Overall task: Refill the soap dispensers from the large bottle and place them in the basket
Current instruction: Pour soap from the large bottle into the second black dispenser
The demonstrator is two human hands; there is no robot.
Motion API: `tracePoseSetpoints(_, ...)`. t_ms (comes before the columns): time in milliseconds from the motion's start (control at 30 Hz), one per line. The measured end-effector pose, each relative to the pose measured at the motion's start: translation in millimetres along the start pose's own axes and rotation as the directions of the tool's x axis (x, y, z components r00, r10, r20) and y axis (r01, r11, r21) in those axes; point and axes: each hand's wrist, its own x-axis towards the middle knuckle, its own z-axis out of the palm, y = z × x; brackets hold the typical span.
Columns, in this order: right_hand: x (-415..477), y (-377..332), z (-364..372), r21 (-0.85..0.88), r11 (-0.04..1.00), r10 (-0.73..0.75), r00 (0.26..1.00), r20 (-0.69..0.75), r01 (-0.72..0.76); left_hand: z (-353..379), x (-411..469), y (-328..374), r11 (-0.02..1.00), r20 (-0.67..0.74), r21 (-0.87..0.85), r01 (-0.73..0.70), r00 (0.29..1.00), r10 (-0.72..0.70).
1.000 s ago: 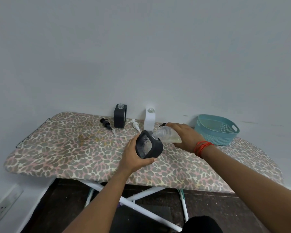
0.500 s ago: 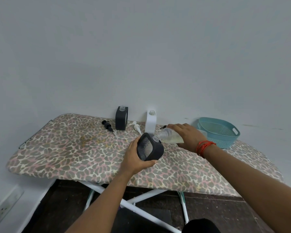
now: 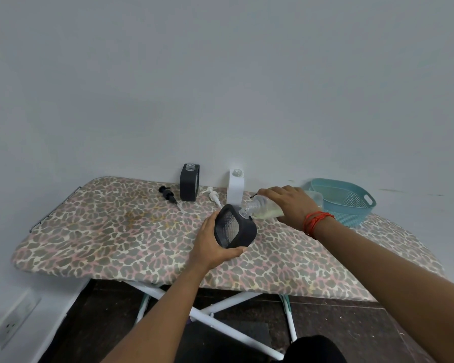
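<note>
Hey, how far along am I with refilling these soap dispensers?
Done: pumps are off; a black pump and a white pump lie on the board. In hand: your left hand tilts a black dispenser while your right hand tips the large bottle at its neck. Left: the standing black dispenser and white dispenser are uncapped, fill unclear; none shows in the basket.

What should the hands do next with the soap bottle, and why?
Probably the right hand should tip the large bottle a little more: its mouth meets the open neck of the black dispenser that the left hand holds, and the soap sits low in the bottle.
</note>
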Motion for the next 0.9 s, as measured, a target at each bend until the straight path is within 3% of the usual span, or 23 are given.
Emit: tracePoseSetpoints(900, 6, -9, -15, -0.100, 0.995, -0.008, 1.000, -0.028, 0.006, -1, -3, 1, 1.000, -0.003, 0.003, 0.021, 1.000, -0.021)
